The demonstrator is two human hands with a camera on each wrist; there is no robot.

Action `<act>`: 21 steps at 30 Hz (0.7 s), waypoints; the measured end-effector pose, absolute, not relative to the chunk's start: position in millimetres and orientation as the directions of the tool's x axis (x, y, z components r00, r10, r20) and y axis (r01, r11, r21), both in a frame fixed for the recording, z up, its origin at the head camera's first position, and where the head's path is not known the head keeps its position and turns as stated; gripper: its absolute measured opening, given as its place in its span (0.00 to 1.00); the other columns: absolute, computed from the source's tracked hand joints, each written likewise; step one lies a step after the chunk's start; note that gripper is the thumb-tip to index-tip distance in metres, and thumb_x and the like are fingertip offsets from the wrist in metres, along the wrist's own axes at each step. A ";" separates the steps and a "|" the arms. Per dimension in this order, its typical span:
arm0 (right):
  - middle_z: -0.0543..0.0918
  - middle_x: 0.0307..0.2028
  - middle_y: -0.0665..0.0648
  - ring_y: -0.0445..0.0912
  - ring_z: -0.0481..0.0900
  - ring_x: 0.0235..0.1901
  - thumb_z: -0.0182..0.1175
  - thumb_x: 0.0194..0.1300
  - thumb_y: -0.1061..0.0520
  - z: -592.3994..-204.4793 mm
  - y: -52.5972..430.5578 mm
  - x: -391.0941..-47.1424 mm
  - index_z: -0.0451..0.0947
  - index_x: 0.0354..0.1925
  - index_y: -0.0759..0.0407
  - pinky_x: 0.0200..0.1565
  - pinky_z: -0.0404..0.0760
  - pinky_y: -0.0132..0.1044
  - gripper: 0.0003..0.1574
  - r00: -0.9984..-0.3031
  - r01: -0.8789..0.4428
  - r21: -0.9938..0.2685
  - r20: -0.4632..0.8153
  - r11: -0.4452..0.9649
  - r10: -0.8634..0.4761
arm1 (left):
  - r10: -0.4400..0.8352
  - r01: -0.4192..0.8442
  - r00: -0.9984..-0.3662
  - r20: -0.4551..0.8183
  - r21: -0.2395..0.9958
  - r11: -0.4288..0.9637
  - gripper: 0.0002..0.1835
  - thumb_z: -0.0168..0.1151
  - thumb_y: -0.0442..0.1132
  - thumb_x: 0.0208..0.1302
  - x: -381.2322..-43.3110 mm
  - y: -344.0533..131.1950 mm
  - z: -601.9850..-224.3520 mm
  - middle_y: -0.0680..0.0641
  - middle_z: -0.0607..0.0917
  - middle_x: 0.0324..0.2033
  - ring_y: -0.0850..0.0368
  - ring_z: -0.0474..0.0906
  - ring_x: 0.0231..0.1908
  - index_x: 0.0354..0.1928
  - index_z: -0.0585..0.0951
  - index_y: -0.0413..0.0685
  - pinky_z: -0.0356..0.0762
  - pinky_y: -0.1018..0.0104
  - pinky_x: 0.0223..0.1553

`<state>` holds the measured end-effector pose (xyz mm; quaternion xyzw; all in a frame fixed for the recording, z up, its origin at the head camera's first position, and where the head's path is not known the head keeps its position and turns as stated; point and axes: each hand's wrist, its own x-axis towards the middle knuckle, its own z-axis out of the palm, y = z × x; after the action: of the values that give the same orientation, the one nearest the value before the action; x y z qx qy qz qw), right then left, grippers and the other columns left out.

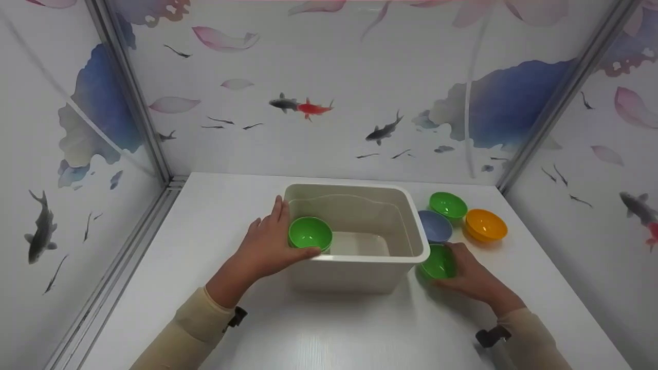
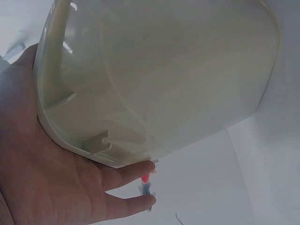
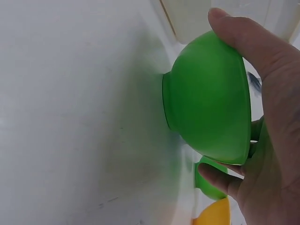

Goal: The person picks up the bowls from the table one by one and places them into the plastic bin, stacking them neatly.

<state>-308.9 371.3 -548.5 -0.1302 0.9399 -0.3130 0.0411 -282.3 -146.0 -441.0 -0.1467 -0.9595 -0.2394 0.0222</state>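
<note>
A cream plastic bin (image 1: 354, 275) stands on the table, with a green bowl (image 1: 310, 232) inside at its left end. My left hand (image 1: 267, 249) rests against the bin's near left corner, thumb along the front rim. In the left wrist view its fingers (image 2: 129, 173) extend straight along the bin's outside. To the right of the bin, my right hand (image 1: 473, 277) holds another green bowl (image 3: 211, 101) by the rim, thumb on one side and fingers on the other. That bowl is upright, close beside the bin wall. Whether its base touches the table I cannot tell.
Beyond the right hand stand a blue bowl (image 1: 436, 227) close to the bin, a green bowl (image 1: 448, 205) behind it and an orange bowl (image 1: 486, 225) farther right. White printed panels (image 1: 329, 139) enclose the white table (image 1: 231, 205) at the back and sides.
</note>
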 end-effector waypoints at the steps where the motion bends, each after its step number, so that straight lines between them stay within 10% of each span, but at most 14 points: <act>1: 0.67 0.72 0.61 0.59 0.66 0.70 0.84 0.60 0.36 -548.4 371.4 -309.0 0.52 0.86 0.58 0.73 0.68 0.69 0.74 -0.964 -0.215 -0.597 0.003 0.773 -0.267 | 0.272 0.292 -0.956 0.112 0.455 0.841 0.76 0.65 0.85 0.58 -282.2 -145.9 -440.9 0.35 0.45 0.89 0.30 0.68 0.77 0.88 0.49 0.34 0.58 0.32 0.78; 21: 0.68 0.75 0.66 0.63 0.69 0.70 0.82 0.64 0.43 -512.8 375.2 -307.4 0.60 0.81 0.58 0.70 0.70 0.74 0.60 -0.963 -0.258 -0.607 0.099 0.752 -0.250 | 0.265 0.286 -0.958 0.111 0.467 0.837 0.79 0.63 0.88 0.55 -284.6 -146.0 -442.8 0.36 0.45 0.89 0.31 0.67 0.77 0.89 0.47 0.35 0.58 0.32 0.78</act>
<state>-307.4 375.2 -512.8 -0.1356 0.9359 -0.3251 -0.0058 -284.6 -146.0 -442.8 -0.1437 -0.9581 -0.2470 0.0209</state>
